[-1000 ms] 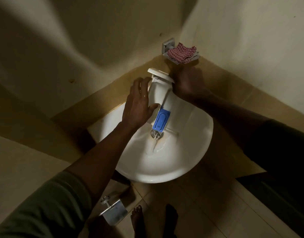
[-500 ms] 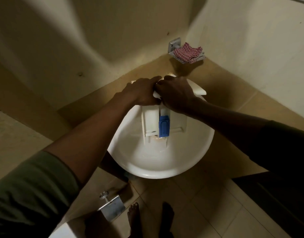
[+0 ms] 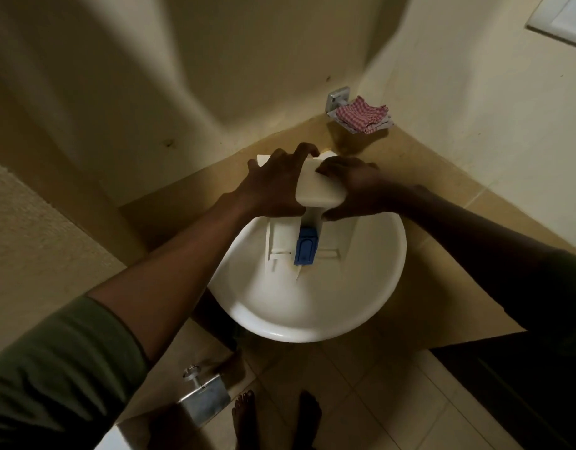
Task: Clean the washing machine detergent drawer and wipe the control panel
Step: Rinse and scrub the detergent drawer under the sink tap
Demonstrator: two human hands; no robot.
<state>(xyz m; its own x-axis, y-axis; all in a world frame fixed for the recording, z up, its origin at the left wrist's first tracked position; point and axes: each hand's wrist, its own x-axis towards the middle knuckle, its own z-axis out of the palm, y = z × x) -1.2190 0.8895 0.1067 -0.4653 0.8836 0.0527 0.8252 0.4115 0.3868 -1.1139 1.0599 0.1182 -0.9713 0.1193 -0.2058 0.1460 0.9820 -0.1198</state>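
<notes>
Dim tiled bathroom: bare feet (image 3: 244, 414) and a metal holder (image 3: 205, 394) lie nearest, below the white basin (image 3: 299, 332). Over the basin, the detergent drawer (image 3: 316, 186) hangs with its blue insert (image 3: 304, 251) lowest. The left hand (image 3: 273, 186) and right hand (image 3: 355, 190) grip its front panel from either side. They were bunched together half a second ago and have since parted, baring the panel. Beyond the basin, a checked cloth (image 3: 361, 113) sits on a wall rack (image 3: 337, 99).

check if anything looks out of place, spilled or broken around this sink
Nothing looks spilled or damaged. Only two unusual sights: the detergent drawer, gripped by the left hand and right hand, slants down over the sink, and a red checked cloth lies bunched in the wall holder.
</notes>
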